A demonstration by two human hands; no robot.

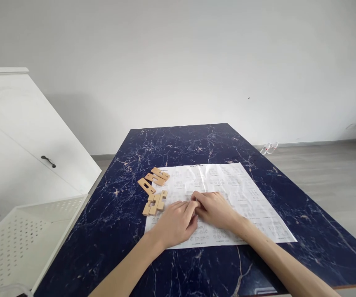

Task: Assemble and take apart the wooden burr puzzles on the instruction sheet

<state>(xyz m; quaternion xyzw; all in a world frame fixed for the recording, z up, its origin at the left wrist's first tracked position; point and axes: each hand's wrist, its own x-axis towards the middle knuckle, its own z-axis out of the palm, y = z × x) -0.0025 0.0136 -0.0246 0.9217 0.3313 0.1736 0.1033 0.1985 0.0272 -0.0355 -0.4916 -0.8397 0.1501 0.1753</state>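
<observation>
My left hand and my right hand meet over a large printed paper sheet. The fingers of both are curled inward, and the fingertips touch one another. Whatever they may pinch is hidden behind the fingers. Left of my hands lie several light wooden puzzle pieces. A slotted piece marked 2 lies partly off the sheet, below two overlapping notched pieces. Closest to my left hand is a cluster of notched blocks, one marked 3.
The sheet lies creased on a dark blue marble-patterned table. White cabinets with dark handles and a perforated white bin stand at the left. Clear plastic bottles are on the floor beyond the table's right edge.
</observation>
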